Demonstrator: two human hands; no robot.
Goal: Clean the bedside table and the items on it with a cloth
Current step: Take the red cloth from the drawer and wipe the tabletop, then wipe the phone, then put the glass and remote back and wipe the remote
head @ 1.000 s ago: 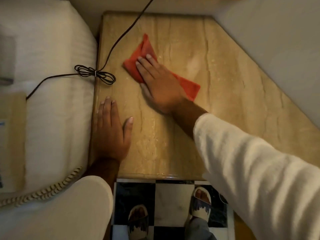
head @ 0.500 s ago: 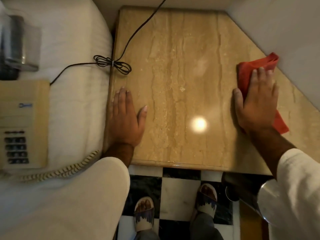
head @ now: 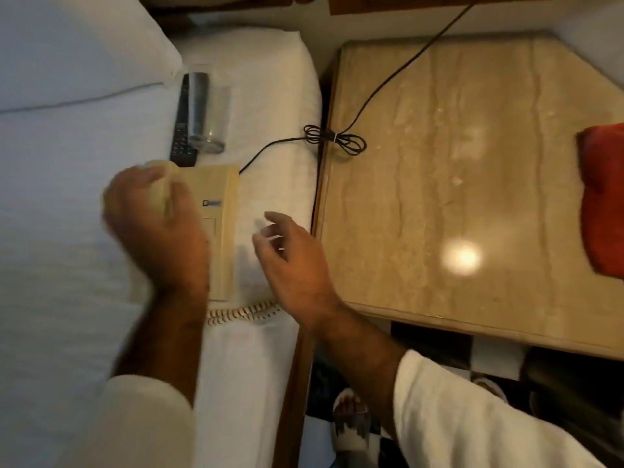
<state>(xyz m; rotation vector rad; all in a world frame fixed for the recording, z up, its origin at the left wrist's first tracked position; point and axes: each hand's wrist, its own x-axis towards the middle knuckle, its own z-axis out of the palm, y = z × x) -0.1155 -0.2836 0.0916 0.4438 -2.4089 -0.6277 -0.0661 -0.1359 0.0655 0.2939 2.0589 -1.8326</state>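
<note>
Our left hand (head: 158, 228) has its grip wrapped over the handset end of the beige telephone (head: 216, 231), which lies on the bed (head: 67, 265), well to the left of the desk (head: 472, 197). Our right hand (head: 290, 261) hovers just right of the telephone with its fingers spread and nothing in it; motion blur keeps us from saying whether it touches the sheet. The red cloth (head: 604, 197) lies alone on the far right part of the desk, well apart from both hands. A glass (head: 206, 109) and a remote (head: 182, 130) lie on the bed just beyond the telephone, farther from us.

We judge that the desk top is wiped and the telephone is next. The risks come from the cords: the black cable (head: 337, 140) runs from the telephone across the desk's left edge, and the coiled cord (head: 243, 312) trails at the telephone's near end. Lifting by the handset alone could leave the base dangling or snag either cord. A careless sweep could also roll the glass off the bed.
</note>
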